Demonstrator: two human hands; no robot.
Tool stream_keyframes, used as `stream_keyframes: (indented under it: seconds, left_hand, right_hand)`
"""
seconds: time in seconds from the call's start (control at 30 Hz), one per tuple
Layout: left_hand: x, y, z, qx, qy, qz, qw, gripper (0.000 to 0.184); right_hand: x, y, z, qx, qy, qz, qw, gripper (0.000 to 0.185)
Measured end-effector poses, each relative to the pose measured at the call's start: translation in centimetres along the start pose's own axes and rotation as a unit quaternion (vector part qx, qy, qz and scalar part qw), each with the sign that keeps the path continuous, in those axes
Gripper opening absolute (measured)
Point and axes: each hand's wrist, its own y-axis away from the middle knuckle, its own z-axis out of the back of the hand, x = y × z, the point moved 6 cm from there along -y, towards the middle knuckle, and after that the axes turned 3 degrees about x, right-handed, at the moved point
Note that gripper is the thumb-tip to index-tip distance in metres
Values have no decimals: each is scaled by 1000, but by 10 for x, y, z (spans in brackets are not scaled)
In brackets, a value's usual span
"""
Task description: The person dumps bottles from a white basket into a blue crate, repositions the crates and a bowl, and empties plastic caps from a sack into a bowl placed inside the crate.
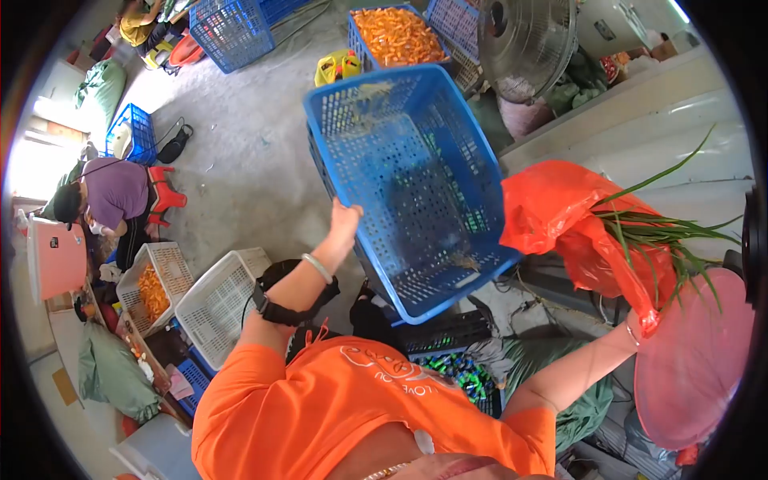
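Note:
My left hand [344,222] is closed on the left rim of a large blue plastic crate [416,184]. The crate is tilted so its slotted inside faces me, with some bits on its bottom. My right hand [634,328], partly hidden, grips the gathered end of a red plastic bag [552,212]. Long green onion-like stalks [640,224] stick out of the bag to the right. The bag hangs close beside the crate's right side.
A pink round stool top [692,360] is at the right, with a fan [528,44] above. Crates of orange pieces [398,36] stand at the back and left. White crates [220,304] are by my left arm. A person in purple [118,192] bends over at the left.

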Motion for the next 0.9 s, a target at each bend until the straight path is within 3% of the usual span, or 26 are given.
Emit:
stream_keyframes:
  seconds: [0.13,0.3,0.43,0.53,0.6,0.7,0.73,0.83,0.9]
  left_hand:
    - [-9,6,10,9,-20,34,999,40]
    - [-5,-7,12,26,-38,78,996,38]
    - [8,-25,3,22,-6,79,997,37]
    - [19,-26,-8,17,-2,67,998,37]
    - [21,-26,-14,14,-13,65,998,37]
    - [37,-10,-26,7,-59,204,977,36]
    - [51,-13,-23,9,-67,211,975,36]
    - [77,0,-20,195,-86,280,936,52]
    - [50,29,-14,259,-176,295,903,63]
  right_hand:
    - [-26,37,-51,-4,-16,-25,1000,42]
    - [-139,75,-82,-4,-53,-107,993,41]
    - [-243,118,-79,-4,-84,-178,980,40]
    - [-281,147,-66,-16,-98,-226,969,40]
    - [-289,169,-54,-56,-89,-284,953,40]
    - [-283,225,-12,-183,-34,-457,870,43]
    - [-287,234,3,-193,-33,-458,867,43]
    - [-275,268,74,-267,93,-464,840,41]
    - [-273,274,97,-300,57,-458,835,35]
